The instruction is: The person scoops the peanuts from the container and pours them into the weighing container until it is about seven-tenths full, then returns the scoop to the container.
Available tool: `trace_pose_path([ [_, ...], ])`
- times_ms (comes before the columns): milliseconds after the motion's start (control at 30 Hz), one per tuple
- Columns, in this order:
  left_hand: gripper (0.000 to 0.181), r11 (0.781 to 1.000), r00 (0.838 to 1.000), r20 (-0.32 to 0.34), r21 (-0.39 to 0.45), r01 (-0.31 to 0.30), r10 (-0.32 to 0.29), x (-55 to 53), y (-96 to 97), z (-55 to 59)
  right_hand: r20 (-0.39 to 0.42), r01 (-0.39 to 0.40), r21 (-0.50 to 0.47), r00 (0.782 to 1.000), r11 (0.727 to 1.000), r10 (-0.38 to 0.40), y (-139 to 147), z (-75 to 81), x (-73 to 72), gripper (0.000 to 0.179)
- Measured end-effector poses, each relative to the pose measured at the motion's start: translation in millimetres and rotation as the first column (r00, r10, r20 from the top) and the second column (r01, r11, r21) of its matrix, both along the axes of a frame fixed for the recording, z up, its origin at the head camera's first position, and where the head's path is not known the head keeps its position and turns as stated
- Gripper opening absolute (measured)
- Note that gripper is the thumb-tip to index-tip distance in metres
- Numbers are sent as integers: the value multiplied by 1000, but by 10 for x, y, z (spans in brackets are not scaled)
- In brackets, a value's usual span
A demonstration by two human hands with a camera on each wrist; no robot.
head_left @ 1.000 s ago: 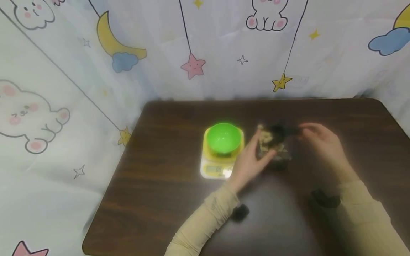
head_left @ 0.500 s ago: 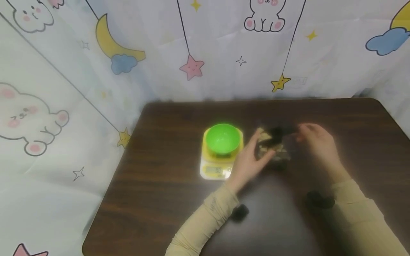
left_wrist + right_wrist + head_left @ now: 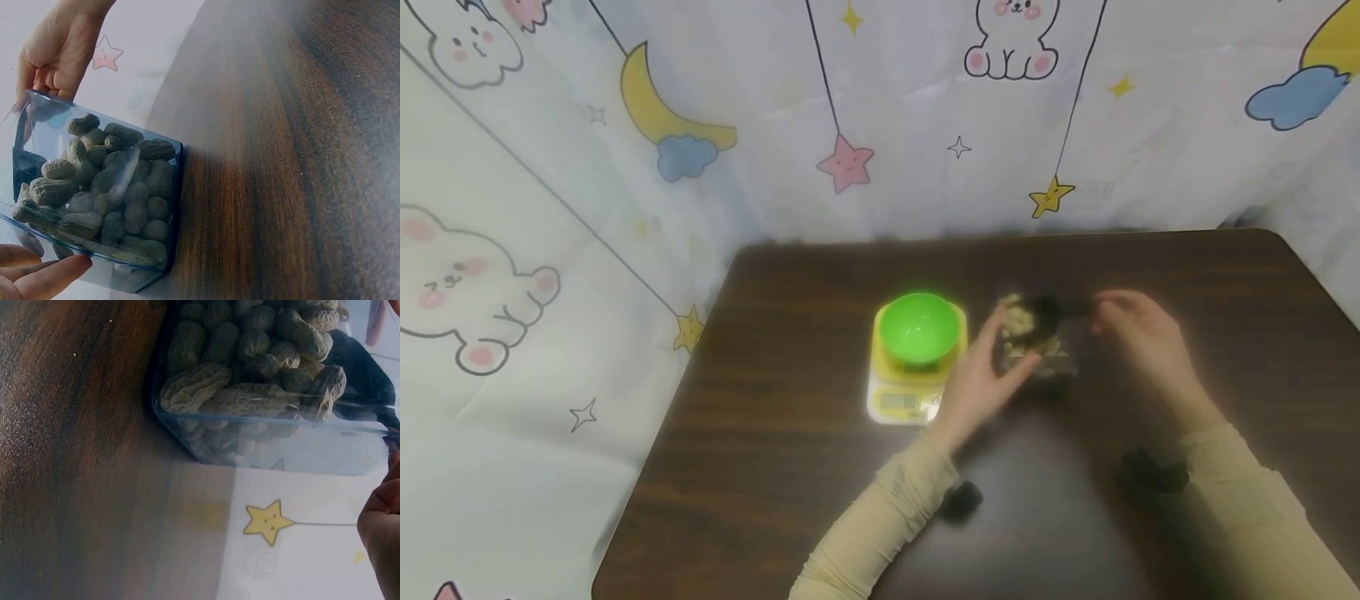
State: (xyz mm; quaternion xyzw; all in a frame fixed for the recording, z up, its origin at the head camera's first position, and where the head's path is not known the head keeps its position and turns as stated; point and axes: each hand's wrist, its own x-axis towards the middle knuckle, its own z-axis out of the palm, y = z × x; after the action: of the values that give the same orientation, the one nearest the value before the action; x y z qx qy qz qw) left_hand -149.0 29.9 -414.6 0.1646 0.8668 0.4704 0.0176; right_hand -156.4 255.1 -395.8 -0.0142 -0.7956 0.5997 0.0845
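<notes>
A clear plastic box full of unshelled peanuts stands on the table right of the scale. My left hand grips it from the left, thumb on the near side and fingers along the far side. From the right, my right hand pinches the handle of a black scoop, whose head is down among the peanuts. The right wrist view shows the dark scoop behind the box wall, partly covered by peanuts. A green bowl sits on a yellow and white kitchen scale beside my left hand.
The dark wood table has a rounded far edge. A white curtain printed with stars and bears hangs close behind it and along the left. Dark wrist-worn pieces show below both forearms.
My right hand has shifted slightly left, and the scoop's head has tilted and moved a little among the peanuts. My left hand keeps its grip on the box. The head view has shifted slightly.
</notes>
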Motion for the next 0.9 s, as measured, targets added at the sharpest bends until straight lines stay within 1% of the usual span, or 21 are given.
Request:
trace_pose_path([
  [33, 77, 1000, 1000, 2, 4, -1, 1, 3, -1, -4, -6, -4, -17, 1000, 1000, 4, -8, 0, 6, 17],
  [167, 77, 1000, 1000, 1, 8, -7, 7, 7, -3, -16, -39, -11, 6, 999, 1000, 11, -40, 6, 28, 17],
  [333, 77, 1000, 1000, -4, 14, -10, 10, 6, -1, -29, -57, -16, -13, 998, 1000, 15, -29, -29, 23, 18],
  [500, 77, 1000, 1000, -9, 22, 2, -2, 11, -3, -30, -51, 10, -112, 999, 994, -16, 22, -89, 19, 17],
  [600, 77, 1000, 1000, -7, 23, 4, -4, 9, -5, -30, -57, 12, -184, 998, 983, -23, 27, -94, 31, 17],
  [633, 77, 1000, 1000, -5, 24, 3, -3, 7, -5, -31, -54, 15, -182, 998, 983, -25, 24, -90, 35, 16],
  [667, 77, 1000, 1000, -5, 25, 3, -2, 5, -5, -31, -50, 11, -203, 998, 979, -22, 19, -84, 38, 15],
  [767, 78, 1000, 1000, 1, 23, 3, -3, 1, -1, -36, -14, 36, -145, 999, 989, -38, 7, -62, 42, 12],
  [867, 78, 1000, 1000, 7, 22, 1, -1, -1, 3, -42, 34, 45, -52, 998, 998, -43, 12, -51, 34, 10],
  [900, 77, 1000, 1000, 8, 22, -1, 0, -3, 5, -44, 47, 50, -2, 998, 999, -50, 15, -50, 33, 10],
])
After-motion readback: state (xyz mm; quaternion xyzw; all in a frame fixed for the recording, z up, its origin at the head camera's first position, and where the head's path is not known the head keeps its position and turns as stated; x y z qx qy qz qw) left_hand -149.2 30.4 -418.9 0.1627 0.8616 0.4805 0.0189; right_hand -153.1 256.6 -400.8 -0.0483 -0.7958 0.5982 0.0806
